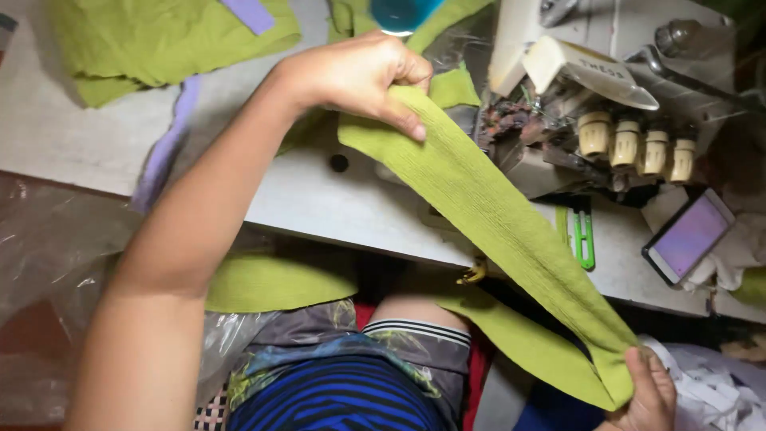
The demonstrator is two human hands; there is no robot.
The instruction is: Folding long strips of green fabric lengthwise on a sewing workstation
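Hands are stretching a green strip taut across the tabletop's near edge: the left hand is pinching its upper end over the tabletop beside the sewing machine, while the right hand is pinching the lower end off the edge, near the lap. Judging by this, the strip is not yet under the needle; more green cloth is lying at the far left corner, a phone toward the right edge.

Bare arms, no sleeves; grey patterned shorts, striped hem; blue-black striped garment.
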